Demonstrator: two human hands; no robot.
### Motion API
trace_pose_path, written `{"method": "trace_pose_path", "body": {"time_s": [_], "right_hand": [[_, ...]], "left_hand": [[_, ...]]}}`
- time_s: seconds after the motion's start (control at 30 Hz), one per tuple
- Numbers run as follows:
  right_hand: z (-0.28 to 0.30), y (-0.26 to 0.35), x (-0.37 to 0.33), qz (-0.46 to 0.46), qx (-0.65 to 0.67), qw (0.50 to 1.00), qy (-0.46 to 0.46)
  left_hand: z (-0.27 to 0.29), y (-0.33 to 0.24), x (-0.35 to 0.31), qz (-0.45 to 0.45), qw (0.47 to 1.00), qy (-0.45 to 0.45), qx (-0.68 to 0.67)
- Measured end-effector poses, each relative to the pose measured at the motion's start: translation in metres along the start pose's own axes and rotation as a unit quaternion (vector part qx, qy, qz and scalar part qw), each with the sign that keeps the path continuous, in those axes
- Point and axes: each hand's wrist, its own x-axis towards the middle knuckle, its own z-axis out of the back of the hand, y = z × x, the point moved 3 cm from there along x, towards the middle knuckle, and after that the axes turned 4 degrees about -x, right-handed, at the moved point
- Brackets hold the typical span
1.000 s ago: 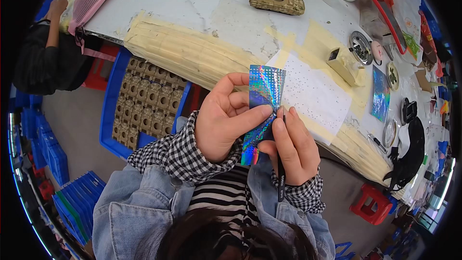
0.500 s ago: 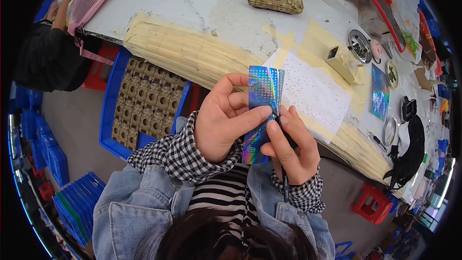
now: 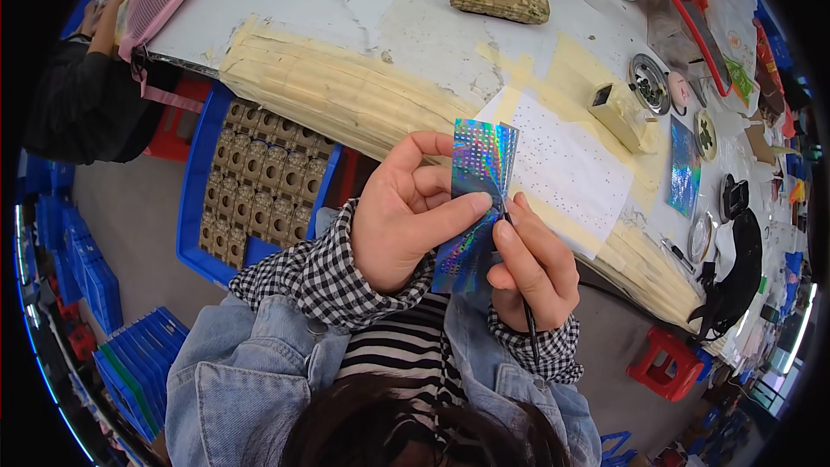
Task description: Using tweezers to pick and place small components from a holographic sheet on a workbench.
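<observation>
Upright in front of me, a shiny holographic sheet [image 3: 471, 164] with rows of tiny marks is bent along its right edge. My left hand [image 3: 402, 225] grips it, thumb pressed on its face and fingers behind. In my right hand [image 3: 536, 268] is a pair of slim black tweezers [image 3: 530, 329], held like a pen. Their tip meets the sheet's right edge close to my left thumb; what lies at the tip is too small to make out. Beyond my hands, a white paper [image 3: 571, 173] dotted with small dark specks lies on the table.
Yellowish tape covers the table's near edge [image 3: 320, 78]. Below left, a blue crate [image 3: 192, 207] holds rows of camouflage housings; two more housings [image 3: 497, 0] lie at the far side. Right are a tape-wrapped block [image 3: 627, 117], a round dish [image 3: 648, 78] and another holographic sheet [image 3: 683, 169]. A person [image 3: 95, 95] sits far left.
The tweezers have turned in my right hand, their rear end swinging to the right. My right hand and the sheet have shifted very slightly right.
</observation>
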Motion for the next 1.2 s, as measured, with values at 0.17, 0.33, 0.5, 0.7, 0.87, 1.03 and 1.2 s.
{"method": "trace_pose_path", "body": {"time_s": [0.17, 0.33, 0.5, 0.7, 0.87, 1.03, 1.2], "right_hand": [[0.0008, -0.0014, -0.0008, -0.014, 0.013, 1.0, 0.0], [0.0028, -0.0005, -0.0004, -0.028, 0.014, 0.999, 0.009], [0.0026, -0.0024, -0.0018, -0.023, 0.02, 1.0, -0.002], [0.0033, -0.0042, -0.006, -0.051, 0.039, 0.998, -0.024], [0.0067, -0.0056, -0.0053, -0.061, 0.052, 0.996, -0.029], [0.0067, -0.0058, -0.0037, -0.047, 0.05, 0.997, -0.025], [0.0054, -0.0031, 0.0002, -0.031, 0.01, 0.999, 0.0]], "left_hand": [[0.0012, 0.001, 0.0002, 0.002, 1.0, -0.002, -0.006], [0.0001, 0.0027, 0.0009, 0.009, 1.0, -0.002, -0.021], [-0.0008, 0.0035, 0.0009, 0.009, 1.0, 0.0, -0.024], [-0.0005, 0.0054, 0.0018, 0.008, 1.0, 0.002, -0.024], [-0.0007, 0.0059, 0.0021, -0.001, 0.999, -0.002, -0.039], [-0.0013, 0.0055, 0.0025, 0.004, 0.999, 0.001, -0.04], [-0.0006, 0.0051, 0.0013, 0.01, 1.0, 0.006, -0.024]]}}
